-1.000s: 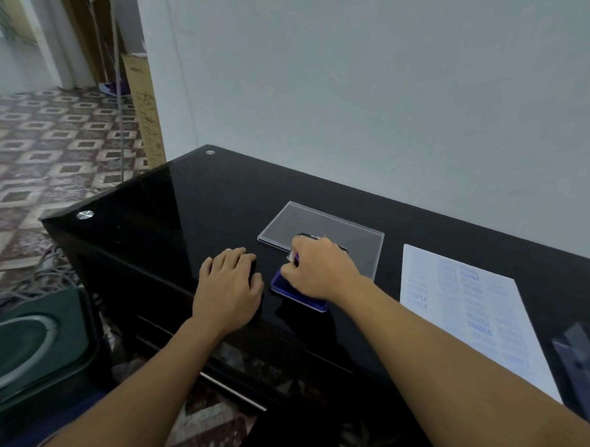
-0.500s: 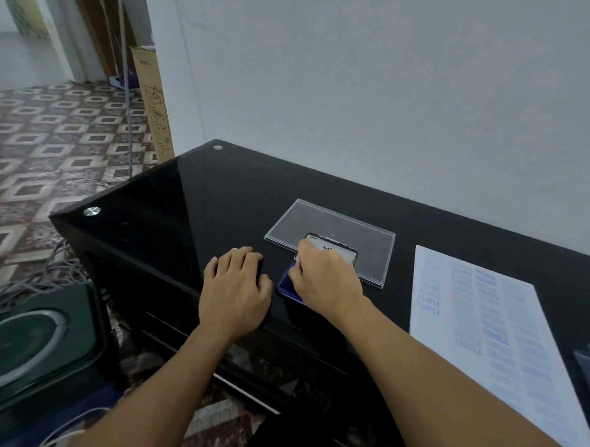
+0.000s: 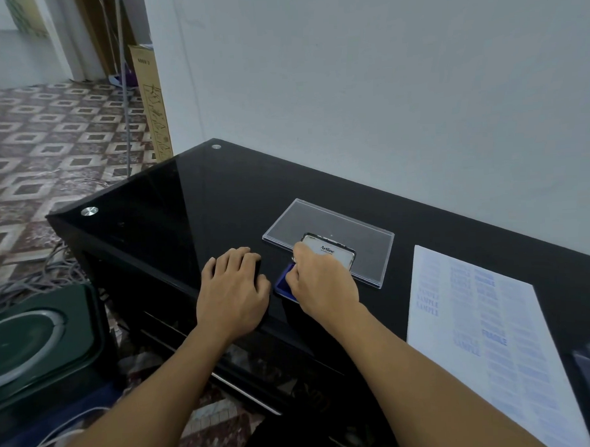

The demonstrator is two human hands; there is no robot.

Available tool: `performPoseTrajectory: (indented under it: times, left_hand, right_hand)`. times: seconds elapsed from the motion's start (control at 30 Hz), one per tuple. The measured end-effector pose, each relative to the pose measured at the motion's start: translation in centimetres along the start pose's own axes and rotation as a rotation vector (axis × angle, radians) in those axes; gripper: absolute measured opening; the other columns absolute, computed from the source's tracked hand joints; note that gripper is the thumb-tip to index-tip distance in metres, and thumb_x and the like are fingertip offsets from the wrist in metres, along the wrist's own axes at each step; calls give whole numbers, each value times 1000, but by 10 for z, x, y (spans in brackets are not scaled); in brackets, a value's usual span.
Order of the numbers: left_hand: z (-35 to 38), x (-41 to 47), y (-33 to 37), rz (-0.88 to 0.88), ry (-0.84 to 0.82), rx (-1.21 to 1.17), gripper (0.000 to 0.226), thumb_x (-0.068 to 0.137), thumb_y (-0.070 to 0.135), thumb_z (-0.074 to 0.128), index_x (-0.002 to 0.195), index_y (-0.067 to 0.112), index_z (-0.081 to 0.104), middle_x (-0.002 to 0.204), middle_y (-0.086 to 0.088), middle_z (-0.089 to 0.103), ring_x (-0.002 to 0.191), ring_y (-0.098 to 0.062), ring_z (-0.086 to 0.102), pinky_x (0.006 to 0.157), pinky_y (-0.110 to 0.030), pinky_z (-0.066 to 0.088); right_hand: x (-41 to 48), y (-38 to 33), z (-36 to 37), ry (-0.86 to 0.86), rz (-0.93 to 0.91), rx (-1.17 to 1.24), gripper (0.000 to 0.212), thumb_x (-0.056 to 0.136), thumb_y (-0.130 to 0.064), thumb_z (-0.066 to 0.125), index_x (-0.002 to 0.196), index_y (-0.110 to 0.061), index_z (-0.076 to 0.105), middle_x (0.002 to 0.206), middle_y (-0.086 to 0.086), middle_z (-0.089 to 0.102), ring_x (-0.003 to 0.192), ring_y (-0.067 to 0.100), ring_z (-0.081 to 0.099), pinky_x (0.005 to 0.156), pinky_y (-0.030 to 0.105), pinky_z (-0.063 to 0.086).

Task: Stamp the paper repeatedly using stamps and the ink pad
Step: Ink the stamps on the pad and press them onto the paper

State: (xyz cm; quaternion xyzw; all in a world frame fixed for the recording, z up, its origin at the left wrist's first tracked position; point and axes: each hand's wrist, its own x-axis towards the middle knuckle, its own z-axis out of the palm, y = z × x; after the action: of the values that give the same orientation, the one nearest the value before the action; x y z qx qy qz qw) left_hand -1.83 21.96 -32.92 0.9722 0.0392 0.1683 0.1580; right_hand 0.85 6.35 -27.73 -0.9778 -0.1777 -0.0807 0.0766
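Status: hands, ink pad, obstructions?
Right hand pinching ink pad lid, lid tilted up, blue pad showing. Left hand over dark object, grip unclear. Paper at right, unobstructed.

Left hand (image 3: 234,289) palm-down, right hand (image 3: 322,282) curled.

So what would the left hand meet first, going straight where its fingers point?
From the left hand, probably only bare tabletop up to the wall; its line seems to pass left of the clear plastic cover.

Open blue ink pad (image 3: 335,255) lies left of the blue-stamped white paper (image 3: 491,333).
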Motion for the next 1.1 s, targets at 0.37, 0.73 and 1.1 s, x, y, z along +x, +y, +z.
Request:
performPoseTrajectory:
  times: [0.37,0.73,1.1]
  left_hand:
    - [-1,1,-1,6,-20,-4,41,98,39,39,135,25,52,148,4,45,141,-16,34,120,-46,20]
    - [-13,13,0,-38,-111,-183,40,96,31,47,133,19,54,142,0,52,135,-18,42,115,-45,27]
    - [-30,-9,84,139,-148,-321,33,97,29,48,126,15,56,134,2,54,129,-21,42,107,-41,38]
  right_hand:
    - [2,-1,-8,-2,-16,53,12,99,-24,51,93,-17,43,86,7,65,77,27,65,65,41,59]
    - [-14,10,-37,-64,50,271,21,100,-28,45,82,-20,38,76,1,55,69,21,53,57,33,39]
    - [-69,66,-78,-18,253,251,23,98,-32,46,81,-20,37,76,1,52,66,17,49,56,34,40]
